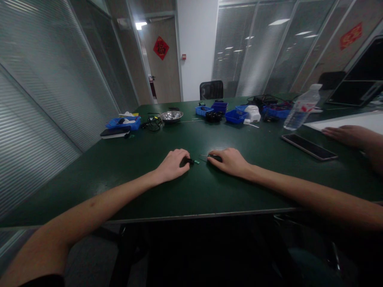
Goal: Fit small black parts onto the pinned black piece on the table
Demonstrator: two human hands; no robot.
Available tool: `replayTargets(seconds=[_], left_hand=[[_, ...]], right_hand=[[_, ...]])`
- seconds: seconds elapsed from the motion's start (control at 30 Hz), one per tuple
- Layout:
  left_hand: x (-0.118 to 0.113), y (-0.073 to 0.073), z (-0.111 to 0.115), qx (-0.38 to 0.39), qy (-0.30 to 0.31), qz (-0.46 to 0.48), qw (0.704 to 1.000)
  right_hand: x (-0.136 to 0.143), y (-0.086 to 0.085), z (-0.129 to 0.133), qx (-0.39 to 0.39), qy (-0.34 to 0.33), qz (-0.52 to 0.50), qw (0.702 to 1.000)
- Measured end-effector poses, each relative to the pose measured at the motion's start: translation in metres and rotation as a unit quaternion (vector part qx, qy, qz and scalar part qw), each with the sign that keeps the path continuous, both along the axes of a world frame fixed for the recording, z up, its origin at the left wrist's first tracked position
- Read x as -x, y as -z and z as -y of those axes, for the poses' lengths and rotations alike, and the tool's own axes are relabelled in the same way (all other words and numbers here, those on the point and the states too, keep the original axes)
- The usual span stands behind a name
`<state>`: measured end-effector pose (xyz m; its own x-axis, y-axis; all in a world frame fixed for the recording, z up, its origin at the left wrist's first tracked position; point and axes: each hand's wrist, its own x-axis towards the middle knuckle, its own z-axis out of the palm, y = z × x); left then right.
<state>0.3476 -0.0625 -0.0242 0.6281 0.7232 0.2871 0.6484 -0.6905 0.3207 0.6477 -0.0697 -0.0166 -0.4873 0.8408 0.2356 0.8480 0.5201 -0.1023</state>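
Observation:
My left hand (175, 165) rests on the green table, its fingers closed round a small black part (188, 161). A small green piece (196, 162), which looks like a bit of circuit board, lies at the part's right end; I cannot tell whether the two are joined. My right hand (231, 161) is closed on the dark handle of a screwdriver (215, 158). Its thin metal shaft points left, toward the green piece, with a gap between them. Both hands are low over the table, and the fingers partly hide what they hold.
Blue bins (236, 116) and a metal bowl (172, 116) stand toward the back, with cables (152, 122) beside the bowl. A blue tray (124, 122) is at the left. On the right are a phone (309, 146), a bottle (303, 107) and another person's hand (348, 135).

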Motion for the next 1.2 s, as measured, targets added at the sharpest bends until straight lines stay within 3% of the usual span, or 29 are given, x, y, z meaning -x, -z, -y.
replayTargets(seconds=[0.47,0.63,0.87,1.07,1.2], left_hand=[[-0.0009,-0.0052,0.0057,-0.022,0.014,-0.025,0.999],[-0.0017,-0.0093,0.0094,-0.025,0.070,0.004,0.997],[0.0005,-0.0066,0.0043,-0.022,0.011,0.022,0.999],[-0.0033,-0.0081,0.0069,-0.040,0.054,0.013,0.998],[-0.0030,-0.0072,0.0054,-0.038,0.024,0.011,0.999]], right_hand=[[-0.0001,-0.0015,0.0000,0.001,-0.004,-0.009,1.000],[0.0010,-0.0019,0.0008,0.000,0.001,-0.003,1.000],[0.0005,-0.0015,0.0003,0.002,0.002,0.002,1.000],[0.0004,-0.0004,-0.0005,-0.004,0.010,0.007,1.000],[0.0003,-0.0016,0.0007,0.003,0.004,0.004,1.000]])
